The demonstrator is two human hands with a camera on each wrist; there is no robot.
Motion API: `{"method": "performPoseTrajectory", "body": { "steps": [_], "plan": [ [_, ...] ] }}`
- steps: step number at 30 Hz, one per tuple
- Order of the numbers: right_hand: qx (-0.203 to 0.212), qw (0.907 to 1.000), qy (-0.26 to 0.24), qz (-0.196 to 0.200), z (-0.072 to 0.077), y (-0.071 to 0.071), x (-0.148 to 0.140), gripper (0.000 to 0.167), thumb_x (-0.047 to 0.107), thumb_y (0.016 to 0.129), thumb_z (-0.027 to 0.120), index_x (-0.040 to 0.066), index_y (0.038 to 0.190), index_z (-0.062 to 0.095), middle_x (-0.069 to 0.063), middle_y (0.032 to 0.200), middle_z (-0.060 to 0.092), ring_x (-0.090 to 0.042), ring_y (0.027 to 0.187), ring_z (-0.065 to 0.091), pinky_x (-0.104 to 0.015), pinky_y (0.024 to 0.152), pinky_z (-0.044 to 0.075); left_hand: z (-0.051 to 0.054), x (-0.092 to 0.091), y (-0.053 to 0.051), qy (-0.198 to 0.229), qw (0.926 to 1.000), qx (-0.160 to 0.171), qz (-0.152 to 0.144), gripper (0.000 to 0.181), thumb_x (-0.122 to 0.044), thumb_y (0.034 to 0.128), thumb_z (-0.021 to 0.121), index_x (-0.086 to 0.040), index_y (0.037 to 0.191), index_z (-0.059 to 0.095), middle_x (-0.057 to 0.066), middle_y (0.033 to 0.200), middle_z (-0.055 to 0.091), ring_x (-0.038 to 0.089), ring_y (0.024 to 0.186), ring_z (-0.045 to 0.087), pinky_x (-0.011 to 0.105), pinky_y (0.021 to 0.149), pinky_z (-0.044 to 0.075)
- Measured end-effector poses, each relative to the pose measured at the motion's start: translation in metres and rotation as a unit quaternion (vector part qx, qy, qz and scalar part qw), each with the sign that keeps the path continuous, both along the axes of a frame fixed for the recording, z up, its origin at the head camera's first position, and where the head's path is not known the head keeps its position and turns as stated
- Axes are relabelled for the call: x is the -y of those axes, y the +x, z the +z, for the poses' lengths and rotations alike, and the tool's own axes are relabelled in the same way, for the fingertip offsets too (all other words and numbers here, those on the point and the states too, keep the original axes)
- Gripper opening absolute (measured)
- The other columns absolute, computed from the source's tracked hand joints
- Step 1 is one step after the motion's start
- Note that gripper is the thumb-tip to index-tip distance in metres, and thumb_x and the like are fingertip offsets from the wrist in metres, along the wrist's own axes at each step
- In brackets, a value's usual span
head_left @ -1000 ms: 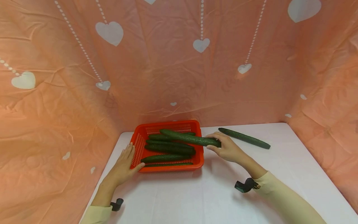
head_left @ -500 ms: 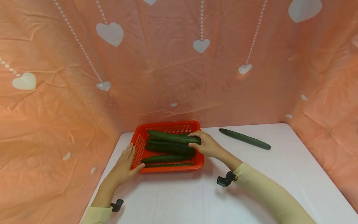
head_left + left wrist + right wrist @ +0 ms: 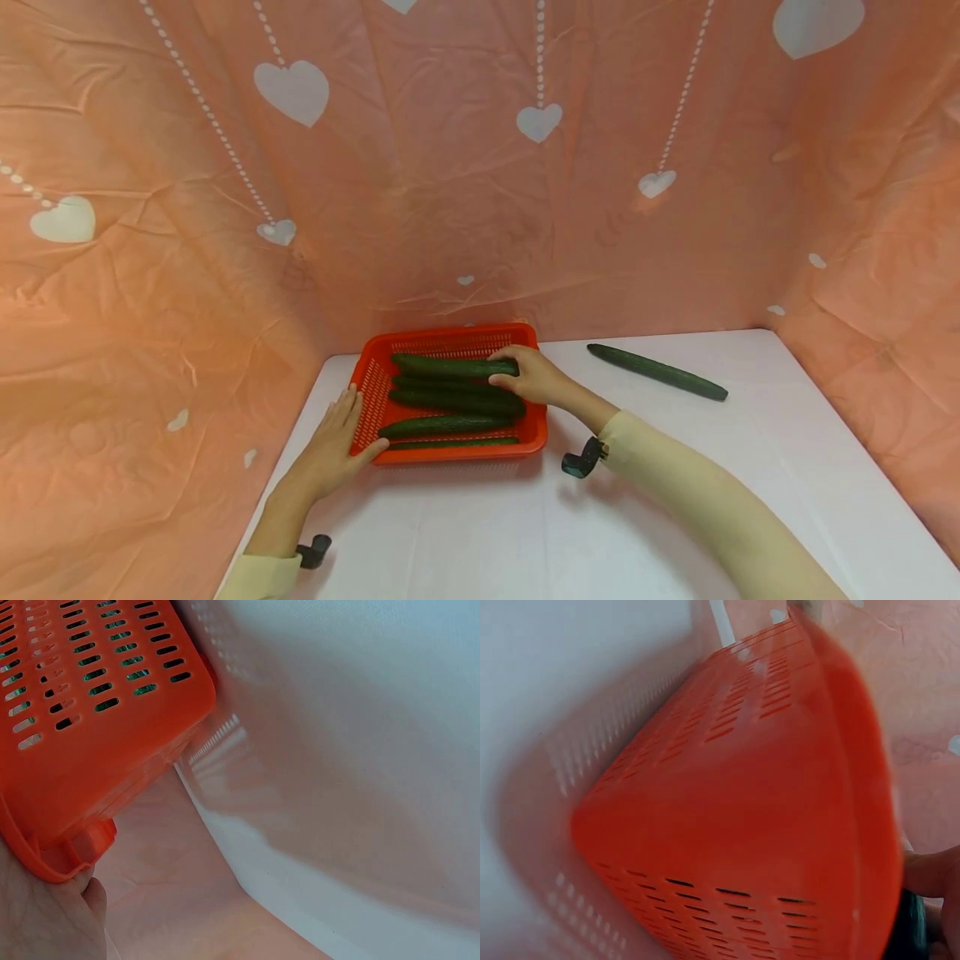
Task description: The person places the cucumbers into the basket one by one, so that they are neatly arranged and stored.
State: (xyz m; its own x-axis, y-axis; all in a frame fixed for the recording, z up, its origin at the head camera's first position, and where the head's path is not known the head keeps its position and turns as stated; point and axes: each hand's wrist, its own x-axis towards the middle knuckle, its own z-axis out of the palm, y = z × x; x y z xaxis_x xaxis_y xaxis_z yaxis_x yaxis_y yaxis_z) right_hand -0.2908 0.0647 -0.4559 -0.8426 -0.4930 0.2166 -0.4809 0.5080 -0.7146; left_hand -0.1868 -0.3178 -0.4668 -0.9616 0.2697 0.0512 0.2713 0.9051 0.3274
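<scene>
Inside a red plastic basket (image 3: 459, 452) lie several dark green cucumbers (image 3: 457, 402), roughly side by side. My right hand (image 3: 532, 377) reaches over the basket's right rim and grips the right end of the rearmost cucumber (image 3: 442, 367). In the right wrist view, part of that cucumber (image 3: 911, 930) shows dark under my fingers, behind the basket wall (image 3: 735, 817). My left hand (image 3: 330, 446) rests on the basket's left rim, fingers mostly straight and thumb at the front corner. The left wrist view shows my left hand (image 3: 49, 915) against the rim; most fingers are hidden there.
A single cucumber (image 3: 657, 371) lies on the white tabletop (image 3: 637, 533), to the right of the basket. Pink sheeting (image 3: 420, 183) with white hearts stands behind and at both sides. Small black cameras (image 3: 582, 458) are strapped at the wrists.
My right hand has carried its cucumber leftward and down from over the right rim into the rear of the basket. My left hand has stayed at the left rim.
</scene>
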Motion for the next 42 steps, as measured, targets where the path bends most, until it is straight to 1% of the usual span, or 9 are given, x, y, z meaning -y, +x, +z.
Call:
{"method": "performPoseTrajectory", "body": {
  "steps": [4,9,17,22,27,30,32,37,42],
  "plan": [
    [0.01,0.9999,0.005,0.009,-0.001,-0.002,0.005,0.04,0.024,0.101,0.078,0.003,0.134,0.071,-0.016,0.133,0.071,-0.034,0.126,0.064,-0.054,0.116,0.049,0.001,-0.001,0.001,0.0,1.0,-0.003,0.001,0.103,-0.061,0.1036,0.061,0.007,0.168,0.018,0.025,0.178,0.005,0.053,0.162,0.005,0.07,0.128,0.013],
    [0.024,0.9995,0.014,0.017,-0.003,-0.005,0.009,0.041,0.025,0.1,0.078,0.004,0.135,0.071,-0.016,0.133,0.071,-0.034,0.126,0.065,-0.053,0.116,0.049,0.001,-0.001,0.001,0.001,1.0,0.001,-0.001,0.103,-0.061,0.1038,0.061,0.007,0.168,0.017,0.024,0.179,0.004,0.051,0.163,0.004,0.068,0.129,0.012],
    [0.01,0.9996,0.015,0.022,-0.002,-0.013,0.018,0.038,0.023,0.1,0.079,0.001,0.13,0.073,-0.016,0.128,0.074,-0.033,0.122,0.067,-0.051,0.114,0.051,0.002,-0.001,0.001,0.003,1.0,-0.003,-0.003,0.104,-0.061,0.1034,0.062,0.008,0.168,0.018,0.025,0.178,0.005,0.049,0.164,0.005,0.068,0.13,0.012],
    [0.014,0.999,0.026,0.033,-0.004,-0.015,0.025,0.041,0.024,0.1,0.078,-0.001,0.132,0.072,-0.017,0.128,0.074,-0.032,0.118,0.068,-0.05,0.112,0.053,0.0,0.0,0.0,0.007,1.0,-0.002,-0.006,0.105,-0.062,0.1035,0.061,0.008,0.168,0.017,0.025,0.178,0.004,0.048,0.164,0.003,0.067,0.13,0.011],
    [-0.005,0.9972,0.06,0.044,-0.007,-0.014,0.027,0.042,0.025,0.101,0.077,-0.001,0.134,0.07,-0.018,0.134,0.072,-0.034,0.127,0.067,-0.05,0.115,0.051,-0.002,-0.001,-0.001,0.009,0.9999,0.0,-0.009,0.106,-0.063,0.1032,0.06,0.008,0.168,0.016,0.025,0.179,0.003,0.047,0.164,0.003,0.067,0.13,0.011],
    [-0.014,0.9967,0.066,0.046,-0.006,-0.012,0.027,0.041,0.022,0.101,0.077,-0.001,0.134,0.07,-0.018,0.136,0.071,-0.036,0.132,0.064,-0.051,0.115,0.05,-0.002,-0.002,-0.001,0.006,1.0,0.002,-0.006,0.106,-0.063,0.103,0.061,0.007,0.168,0.016,0.024,0.179,0.003,0.047,0.164,0.002,0.067,0.13,0.011],
    [-0.016,0.9973,0.056,0.046,-0.006,-0.011,0.026,0.037,0.018,0.102,0.076,-0.002,0.133,0.07,-0.019,0.133,0.072,-0.036,0.128,0.067,-0.049,0.112,0.053,-0.002,-0.001,-0.002,0.003,1.0,0.004,-0.004,0.106,-0.063,0.1031,0.06,0.007,0.168,0.015,0.024,0.179,0.002,0.047,0.164,0.002,0.067,0.13,0.01],
    [-0.005,0.9996,-0.005,0.027,-0.004,-0.011,0.021,0.03,0.009,0.105,0.07,-0.004,0.132,0.069,-0.018,0.126,0.073,-0.031,0.112,0.072,-0.042,0.1,0.06,-0.001,-0.001,-0.001,0.006,1.0,0.005,-0.004,0.105,-0.062,0.1034,0.06,0.008,0.168,0.015,0.024,0.179,0.002,0.048,0.164,0.002,0.068,0.13,0.01],
    [0.018,0.998,-0.06,-0.003,-0.003,-0.01,0.007,0.03,0.006,0.105,0.069,-0.002,0.134,0.07,-0.018,0.13,0.071,-0.03,0.11,0.073,-0.043,0.096,0.062,0.0,-0.001,0.001,0.005,1.0,-0.001,-0.004,0.104,-0.061,0.1037,0.061,0.008,0.167,0.017,0.025,0.178,0.004,0.051,0.163,0.004,0.069,0.129,0.012]
  ]
}}
